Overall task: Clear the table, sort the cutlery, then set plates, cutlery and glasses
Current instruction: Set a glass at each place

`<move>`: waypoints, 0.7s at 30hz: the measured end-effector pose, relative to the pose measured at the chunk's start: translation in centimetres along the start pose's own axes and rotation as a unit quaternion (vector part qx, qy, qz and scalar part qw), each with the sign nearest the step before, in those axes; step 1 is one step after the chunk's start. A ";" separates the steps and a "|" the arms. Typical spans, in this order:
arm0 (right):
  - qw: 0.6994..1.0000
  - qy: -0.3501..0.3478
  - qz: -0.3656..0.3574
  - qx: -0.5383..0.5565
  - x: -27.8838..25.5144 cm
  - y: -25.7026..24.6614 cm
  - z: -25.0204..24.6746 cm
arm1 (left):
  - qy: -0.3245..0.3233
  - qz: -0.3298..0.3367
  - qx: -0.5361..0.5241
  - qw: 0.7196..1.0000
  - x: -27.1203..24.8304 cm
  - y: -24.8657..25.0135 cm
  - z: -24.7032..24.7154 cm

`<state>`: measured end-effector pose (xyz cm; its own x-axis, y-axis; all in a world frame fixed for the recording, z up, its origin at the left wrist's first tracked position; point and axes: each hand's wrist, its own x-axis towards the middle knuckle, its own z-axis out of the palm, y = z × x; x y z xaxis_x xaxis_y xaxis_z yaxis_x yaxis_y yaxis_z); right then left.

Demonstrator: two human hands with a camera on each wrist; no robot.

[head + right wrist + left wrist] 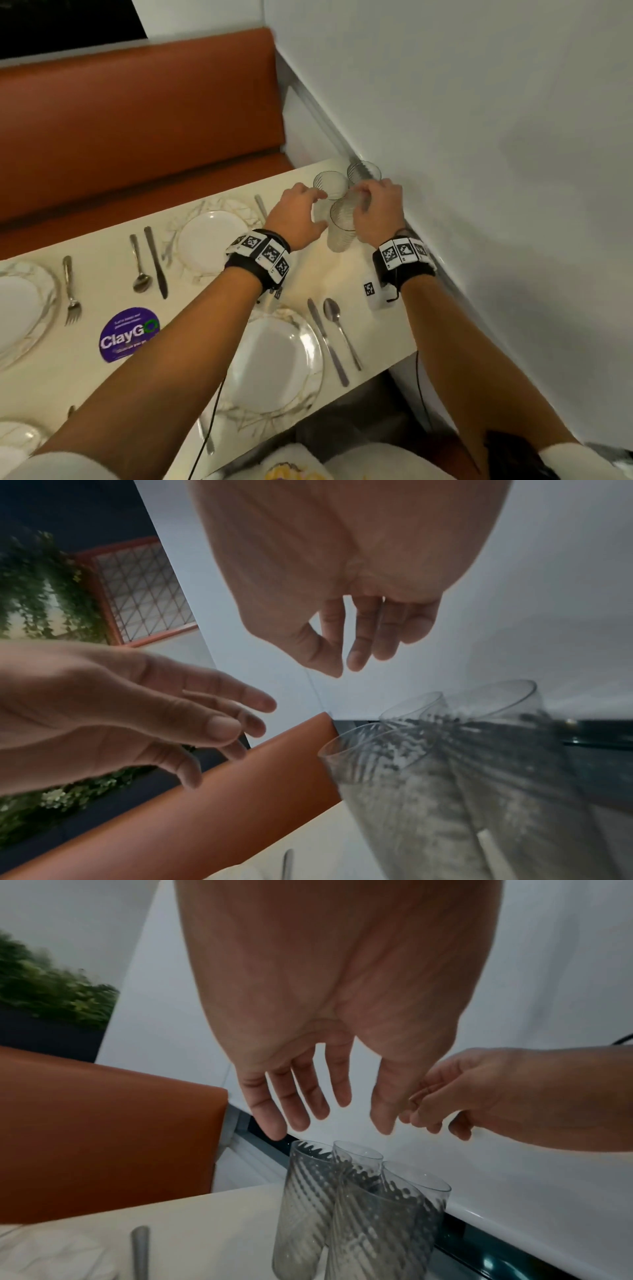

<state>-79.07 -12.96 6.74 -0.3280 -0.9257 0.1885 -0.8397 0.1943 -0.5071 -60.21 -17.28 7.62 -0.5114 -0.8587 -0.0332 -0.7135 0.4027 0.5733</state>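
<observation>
Several clear ribbed glasses (342, 222) stand bunched at the table's far right corner, against the wall; they also show in the left wrist view (356, 1204) and the right wrist view (428, 777). My left hand (301, 212) hovers just left of and above them, fingers straight and spread (329, 1110), holding nothing. Over the rim of the nearest glass hangs my right hand (376, 209), its fingers loosely curled (342, 666) with nothing between them. Neither wrist view shows a finger touching glass.
White plates sit on gold-patterned chargers: far (212, 243), near (270, 356), left (17, 308). Beside them lie a knife (156, 262), spoon (140, 270), fork (71, 291), another knife (327, 342) and spoon (339, 325). A purple sticker (130, 334); an orange bench (137, 120) behind; a white wall (479, 171) at right.
</observation>
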 end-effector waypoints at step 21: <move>0.988 -0.120 0.084 -0.044 2.8 6.1 -0.2 | -0.098 0.117 0.237 0.959 5.8 3.8 6.0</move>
<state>-85.20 -14.30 4.29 -0.3633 -0.9260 -0.1030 -0.8196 0.3702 -0.4373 -68.80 -18.81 4.70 -0.7311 -0.6701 -0.1281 -0.6822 0.7159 0.1485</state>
